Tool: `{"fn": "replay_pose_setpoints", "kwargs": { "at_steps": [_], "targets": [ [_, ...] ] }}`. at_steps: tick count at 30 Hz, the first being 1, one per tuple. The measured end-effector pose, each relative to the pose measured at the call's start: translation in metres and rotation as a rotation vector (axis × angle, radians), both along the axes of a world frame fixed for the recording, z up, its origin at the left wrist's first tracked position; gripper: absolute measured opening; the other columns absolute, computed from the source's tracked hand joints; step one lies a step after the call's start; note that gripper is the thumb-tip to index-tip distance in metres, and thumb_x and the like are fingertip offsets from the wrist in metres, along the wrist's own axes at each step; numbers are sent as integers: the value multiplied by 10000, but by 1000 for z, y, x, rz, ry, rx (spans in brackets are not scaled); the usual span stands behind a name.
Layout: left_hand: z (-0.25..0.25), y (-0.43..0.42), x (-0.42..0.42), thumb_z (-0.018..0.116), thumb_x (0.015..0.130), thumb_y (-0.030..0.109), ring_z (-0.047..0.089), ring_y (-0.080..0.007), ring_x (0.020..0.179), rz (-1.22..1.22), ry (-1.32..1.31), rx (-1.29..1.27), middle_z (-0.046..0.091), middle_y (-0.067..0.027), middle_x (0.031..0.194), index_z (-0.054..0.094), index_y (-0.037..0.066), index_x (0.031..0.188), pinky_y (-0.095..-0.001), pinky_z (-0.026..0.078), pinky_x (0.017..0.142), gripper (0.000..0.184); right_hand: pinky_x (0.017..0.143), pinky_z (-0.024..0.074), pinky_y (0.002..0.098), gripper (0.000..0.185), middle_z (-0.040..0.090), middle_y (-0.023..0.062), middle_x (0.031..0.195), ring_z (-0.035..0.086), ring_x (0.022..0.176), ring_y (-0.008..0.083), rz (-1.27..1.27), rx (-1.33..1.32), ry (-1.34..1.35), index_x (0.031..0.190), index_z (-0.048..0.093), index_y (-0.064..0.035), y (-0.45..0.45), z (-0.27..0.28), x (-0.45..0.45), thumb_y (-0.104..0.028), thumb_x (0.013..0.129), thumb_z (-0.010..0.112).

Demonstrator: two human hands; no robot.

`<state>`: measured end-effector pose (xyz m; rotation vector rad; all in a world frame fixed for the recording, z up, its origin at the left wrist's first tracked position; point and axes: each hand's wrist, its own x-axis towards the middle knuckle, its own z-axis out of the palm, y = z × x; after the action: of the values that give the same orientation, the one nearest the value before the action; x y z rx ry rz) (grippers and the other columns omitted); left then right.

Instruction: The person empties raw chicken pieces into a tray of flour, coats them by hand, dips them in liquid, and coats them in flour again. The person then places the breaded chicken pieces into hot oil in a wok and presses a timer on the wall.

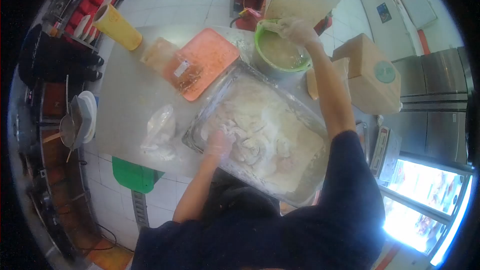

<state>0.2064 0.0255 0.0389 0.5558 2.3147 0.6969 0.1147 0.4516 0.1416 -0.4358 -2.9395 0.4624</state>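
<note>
Grey table [125, 130] mid-frame, tray w/ white powder [305, 190] at ctr, L hand [218, 144] in it, can't tell finger pose, R hand [295, 31] pinching rim of green bowl [266, 61] upper ctr, tile floor [175, 7] at top, lit glass-front cabinet [415, 210] lower R.

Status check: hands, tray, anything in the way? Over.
Left hand gloved, among floured pieces in the metal tray. Right hand gloved, at green tub's rim. Orange board close beside tray, seemingly blocking neither hand.
</note>
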Motion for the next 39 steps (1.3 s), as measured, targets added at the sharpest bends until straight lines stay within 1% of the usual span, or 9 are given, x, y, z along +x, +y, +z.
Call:
{"fn": "replay_pose_setpoints", "kwargs": {
  "at_steps": [5, 7, 12, 18, 24, 30, 32, 37, 39],
  "targets": [
    [-20, -5, -6, 644, 869, 290, 668, -403, 956, -407, 152, -204, 694, -234, 1025, 651, 30, 1149, -446, 519, 853, 382, 940, 471, 448, 304, 681, 163, 1101, 625, 1045, 373, 124, 45, -121, 1005, 710, -97, 1, -16, 14, -351, 923, 564],
    [-8, -2, -8, 611, 890, 271, 675, -388, 902, -423, 219, -162, 696, -217, 989, 666, 36, 1081, -443, 520, 818, 307, 924, 480, 462, 276, 676, 179, 1077, 624, 1029, 381, 246, -26, 399, 963, 711, -81, -21, -5, 50, -308, 941, 556],
    [47, 20, -9, 600, 901, 265, 680, -353, 837, -177, 67, 69, 692, -191, 907, 682, 50, 971, -445, 514, 772, 241, 876, 525, 434, 228, 688, 203, 1008, 665, 970, 337, -367, -346, 47, 1066, 709, -56, -177, -32, 237, -174, 877, 663],
    [64, 33, -10, 671, 874, 223, 684, -336, 796, -341, 176, 144, 705, -181, 885, 686, 49, 986, -408, 526, 709, 208, 1013, 420, 494, 401, 630, 211, 1192, 558, 1161, 377, -249, 170, -87, 1277, 601, -42, -269, -146, 342, -132, 886, 576],
    [77, 58, 17, 668, 876, 155, 695, -254, 739, -424, 174, 196, 716, -144, 838, 690, 32, 961, -341, 534, 686, 151, 933, 491, 447, 370, 667, 200, 1084, 634, 993, 359, -268, -419, -402, 1290, 593, -55, -212, -114, 313, -112, 937, 500],
    [80, 82, 81, 718, 850, 93, 687, -150, 785, -195, -55, 420, 725, -94, 837, 672, -7, 963, -307, 545, 715, 157, 903, 519, 407, 382, 698, 169, 1077, 648, 1029, 340, -400, -1301, 306, 1287, 618, -92, -247, -26, 291, -156, 910, 629],
    [80, 89, 88, 741, 837, 99, 683, -131, 831, -6, -201, 321, 726, -113, 895, 646, -14, 1046, -303, 543, 727, 255, 928, 519, 384, 416, 700, 149, 1122, 659, 1065, 310, -281, -760, -45, 1303, 631, -154, -237, -11, 286, -173, 890, 680],
    [73, 77, 73, 779, 806, 171, 688, -225, 989, 90, -358, 555, 705, -183, 1066, 595, -36, 1137, -330, 544, 855, 432, 839, 565, 379, 376, 705, 143, 1109, 702, 967, 288, -310, -581, -89, 1296, 647, -208, -211, -44, 309, -162, 923, 642],
    [46, 83, 46, 750, 821, 315, 677, -321, 1037, -115, 127, 248, 705, -177, 1049, 605, -33, 1125, -387, 529, 912, 484, 805, 580, 375, 390, 705, 144, 1107, 712, 932, 286, -352, -646, -228, 1305, 640, -213, -213, -28, 311, -137, 923, 631]
  ]
}}
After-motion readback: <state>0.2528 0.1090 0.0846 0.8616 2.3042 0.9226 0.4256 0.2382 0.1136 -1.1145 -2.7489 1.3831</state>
